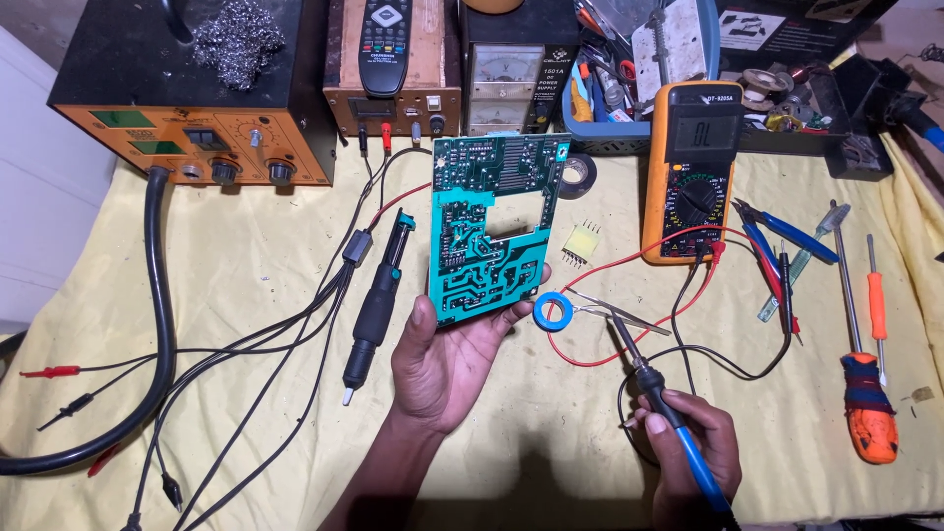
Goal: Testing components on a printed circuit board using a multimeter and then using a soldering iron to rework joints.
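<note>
Green circuit board (492,228) gripped upright in left hand (442,364)
Right hand (688,442) grips soldering iron (659,398); steady its tip beside the board's lower edge

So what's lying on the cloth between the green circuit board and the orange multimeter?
In the head view, a small pale yellow component with metal pins lies on the cloth between the circuit board and the multimeter.

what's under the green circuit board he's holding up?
The left hand grips the green circuit board at its lower edge, palm beneath it. Through its rectangular cutout the yellow cloth shows. Whatever else lies on the cloth under the board is covered.
</note>
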